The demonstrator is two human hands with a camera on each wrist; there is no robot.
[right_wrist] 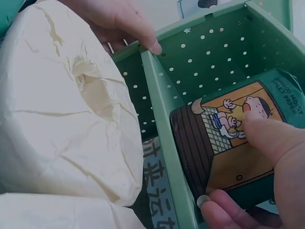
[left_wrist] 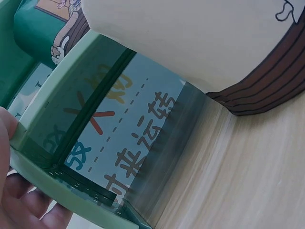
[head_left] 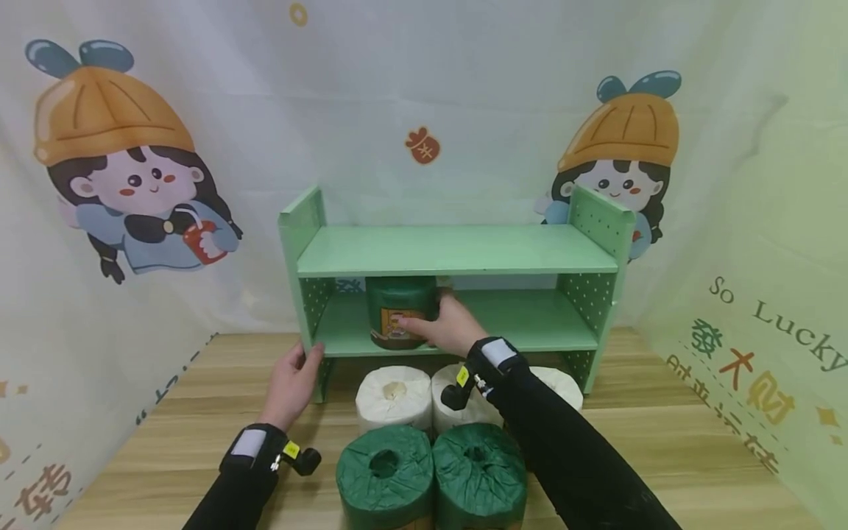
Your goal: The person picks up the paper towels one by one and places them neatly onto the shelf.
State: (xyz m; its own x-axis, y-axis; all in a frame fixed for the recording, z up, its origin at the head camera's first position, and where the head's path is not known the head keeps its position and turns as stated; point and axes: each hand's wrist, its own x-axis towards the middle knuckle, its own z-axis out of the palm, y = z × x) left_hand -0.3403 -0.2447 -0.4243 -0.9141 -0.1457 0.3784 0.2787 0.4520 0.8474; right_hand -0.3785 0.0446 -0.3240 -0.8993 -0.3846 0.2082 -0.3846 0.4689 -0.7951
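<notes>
A green-wrapped toilet paper roll [head_left: 401,302] with a printed cartoon label stands on the middle board of a light green shelf [head_left: 457,250]. My right hand [head_left: 453,324] grips this roll from its right side, the thumb across the label. In the right wrist view the roll [right_wrist: 228,129] sits just inside the front edge of the board. My left hand [head_left: 291,383] holds the shelf's left side panel, thumb in front. The left wrist view shows its fingers [left_wrist: 33,202] curled round the panel's outer side.
White-wrapped rolls [head_left: 395,397] stand before the shelf, one partly behind my right forearm. Two more green rolls [head_left: 386,475] stand nearer to me. Everything rests on a wood-grain table [head_left: 165,427], with a printed curtain [head_left: 424,59] behind and at the sides.
</notes>
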